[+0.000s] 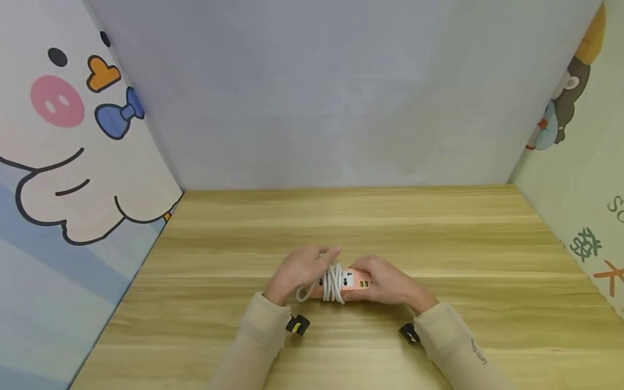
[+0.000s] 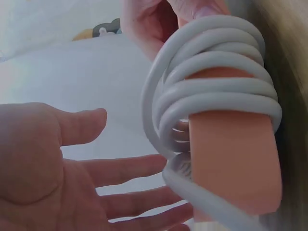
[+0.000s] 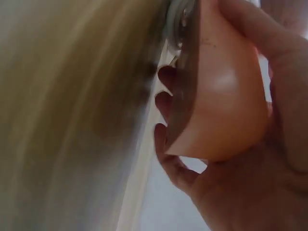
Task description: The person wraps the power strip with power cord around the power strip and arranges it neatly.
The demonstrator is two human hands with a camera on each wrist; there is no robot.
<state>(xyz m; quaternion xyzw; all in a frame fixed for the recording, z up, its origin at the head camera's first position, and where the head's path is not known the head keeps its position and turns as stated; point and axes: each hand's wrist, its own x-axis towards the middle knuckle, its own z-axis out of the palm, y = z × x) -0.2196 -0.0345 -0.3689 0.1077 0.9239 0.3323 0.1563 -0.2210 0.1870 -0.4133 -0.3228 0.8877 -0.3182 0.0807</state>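
Note:
An orange power strip [image 1: 357, 274] with white sockets and USB ports is held above the table near its middle. Its white cord [image 1: 333, 284] is wound round it in several loops. My right hand [image 1: 390, 281] grips the strip's right end, thumb on one side and fingers round the other, as the right wrist view shows. My left hand [image 1: 299, 271] is at the other end; in the left wrist view its fingers are straight and spread, with the fingertips partly hidden behind the cord and strip. From the loops, a stretch of cord [image 2: 207, 199] runs down past the strip's end.
The wooden table [image 1: 351, 222] meets a pale grey wall panel [image 1: 317, 97] at the back. Printed cartoon panels stand at left and right. A black wrist device [image 1: 298, 325] is at the left cuff, and another dark one [image 1: 409, 333] at the right cuff.

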